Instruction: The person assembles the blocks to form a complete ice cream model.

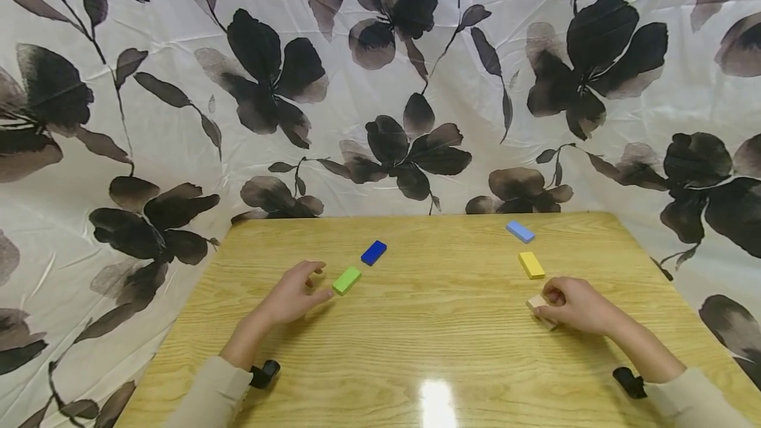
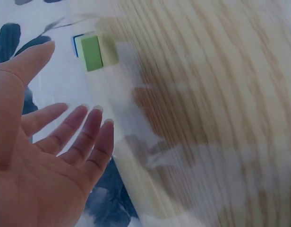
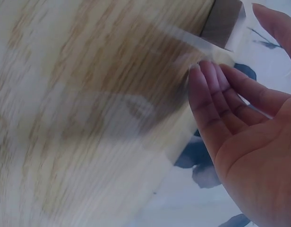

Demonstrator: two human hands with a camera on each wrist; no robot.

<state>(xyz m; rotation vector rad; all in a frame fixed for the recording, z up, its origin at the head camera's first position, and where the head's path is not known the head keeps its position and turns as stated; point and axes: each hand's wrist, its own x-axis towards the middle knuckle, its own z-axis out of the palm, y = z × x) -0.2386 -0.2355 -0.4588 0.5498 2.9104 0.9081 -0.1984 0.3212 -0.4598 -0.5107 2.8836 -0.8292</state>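
My left hand (image 1: 291, 296) is held over the table with its thumb and fingers spread, right beside a light green block (image 1: 347, 280). The left wrist view shows the left palm (image 2: 46, 161) holding nothing, with the green block (image 2: 92, 53) beyond the fingertips. A dark blue block (image 1: 374, 253) lies just past the green one. My right hand (image 1: 573, 306) hovers over a bare wood block (image 1: 537, 302), partly hidden by the thumb and fingers. In the right wrist view the wood block (image 3: 224, 23) lies near the thumb tip, while the slightly bent fingers (image 3: 211, 99) stay apart from it.
Beyond the right hand lie a yellow block (image 1: 531, 265) and, farther back, a light blue block (image 1: 520, 231). The wood-grain table (image 1: 416, 322) ends at a hanging cloth (image 1: 333, 170) with dark flowers at the back and sides.
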